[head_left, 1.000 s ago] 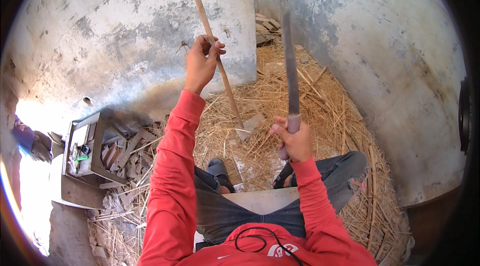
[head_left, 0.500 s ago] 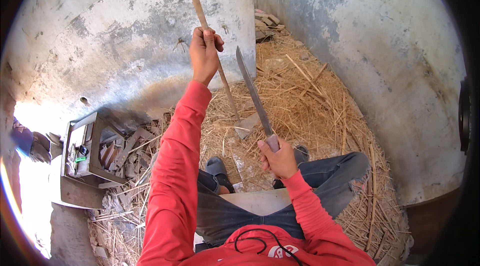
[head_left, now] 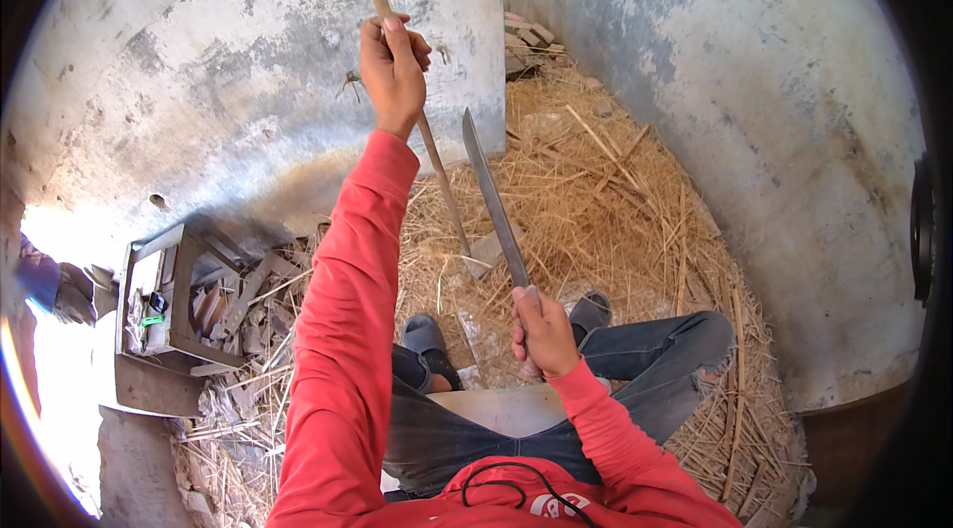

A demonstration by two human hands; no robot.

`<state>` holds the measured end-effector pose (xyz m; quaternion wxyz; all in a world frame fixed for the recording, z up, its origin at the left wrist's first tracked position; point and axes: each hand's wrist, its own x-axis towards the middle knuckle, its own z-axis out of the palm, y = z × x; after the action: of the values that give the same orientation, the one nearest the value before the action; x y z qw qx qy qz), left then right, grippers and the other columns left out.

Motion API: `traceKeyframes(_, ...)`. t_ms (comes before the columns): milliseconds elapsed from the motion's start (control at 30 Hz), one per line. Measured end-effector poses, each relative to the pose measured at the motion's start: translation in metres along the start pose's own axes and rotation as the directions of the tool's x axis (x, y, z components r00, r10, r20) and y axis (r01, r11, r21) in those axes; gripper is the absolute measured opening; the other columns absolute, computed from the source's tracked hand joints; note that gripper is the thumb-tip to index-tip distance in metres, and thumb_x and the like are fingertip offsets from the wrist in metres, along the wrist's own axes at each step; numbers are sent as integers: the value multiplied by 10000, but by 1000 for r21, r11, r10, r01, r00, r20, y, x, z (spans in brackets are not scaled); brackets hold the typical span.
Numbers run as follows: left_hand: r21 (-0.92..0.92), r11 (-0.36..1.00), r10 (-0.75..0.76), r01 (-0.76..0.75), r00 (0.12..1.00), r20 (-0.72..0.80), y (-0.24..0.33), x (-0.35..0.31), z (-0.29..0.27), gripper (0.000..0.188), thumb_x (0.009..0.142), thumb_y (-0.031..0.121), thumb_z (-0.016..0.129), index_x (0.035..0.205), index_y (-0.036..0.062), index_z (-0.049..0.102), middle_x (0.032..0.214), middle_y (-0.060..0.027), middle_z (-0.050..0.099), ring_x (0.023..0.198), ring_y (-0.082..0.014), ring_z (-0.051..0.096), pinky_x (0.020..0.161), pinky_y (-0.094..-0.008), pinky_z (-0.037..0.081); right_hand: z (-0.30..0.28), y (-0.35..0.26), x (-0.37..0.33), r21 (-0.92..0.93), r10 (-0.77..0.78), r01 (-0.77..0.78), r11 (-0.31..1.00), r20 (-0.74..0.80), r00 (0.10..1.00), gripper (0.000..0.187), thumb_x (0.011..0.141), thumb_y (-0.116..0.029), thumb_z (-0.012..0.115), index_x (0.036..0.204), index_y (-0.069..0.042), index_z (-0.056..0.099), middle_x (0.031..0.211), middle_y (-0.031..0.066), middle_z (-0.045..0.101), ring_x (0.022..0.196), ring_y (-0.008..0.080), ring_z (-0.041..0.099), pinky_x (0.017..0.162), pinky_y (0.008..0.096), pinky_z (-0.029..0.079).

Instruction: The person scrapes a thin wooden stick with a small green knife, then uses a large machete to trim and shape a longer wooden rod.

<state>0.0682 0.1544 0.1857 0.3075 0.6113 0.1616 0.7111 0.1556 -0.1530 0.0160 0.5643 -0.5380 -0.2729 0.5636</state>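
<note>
My left hand [head_left: 395, 71] is closed round the upper part of a thin wooden stick [head_left: 440, 169]. The stick slants down and away to the right, its lower end near a grey stone block [head_left: 486, 252] on the floor. In my right hand [head_left: 545, 331] is the handle of a long machete [head_left: 492, 193], gripped with the fingers wrapped round it. Its dark blade points up and slightly left, pointed tip uppermost. Blade and stick are apart, with a narrow gap between them. My palm and fingers hide part of the handle.
Straw and wood shavings [head_left: 581, 200] cover the floor, with split sticks [head_left: 735, 399] at right. Worn plaster walls [head_left: 298, 62] rise ahead and to the right [head_left: 774, 131]. A wooden frame box [head_left: 179, 334] stands at left beside scrap wood. Another person's hand [head_left: 74, 295] shows at the far left.
My left hand has moved slightly up and left, higher on the stick. My right hand has come down and a little left with the machete, whose tip is lower.
</note>
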Motion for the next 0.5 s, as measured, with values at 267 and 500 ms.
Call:
traceKeyframes(267, 135, 976, 182, -170, 980, -82, 5, 26, 9, 460, 1080, 384, 441, 739, 81, 499, 556, 8, 503, 484, -54, 449, 483, -243, 386, -2, 3, 2, -23, 25, -25, 999, 11, 1000, 388, 1021, -410, 562, 861, -59, 524, 590, 17, 516, 409, 94, 489, 388, 248, 370)
traceKeyframes(500, 322, 929, 240, -184, 960, -142, -7, 20, 21, 449, 1071, 345, 482, 739, 47, 535, 595, 15, 504, 553, -60, 424, 518, -258, 366, 2, -11, -7, 4, 15, -15, 1000, 11, 1000, 421, 1034, -435, 527, 860, -51, 515, 592, 25, 511, 410, 97, 486, 387, 254, 374)
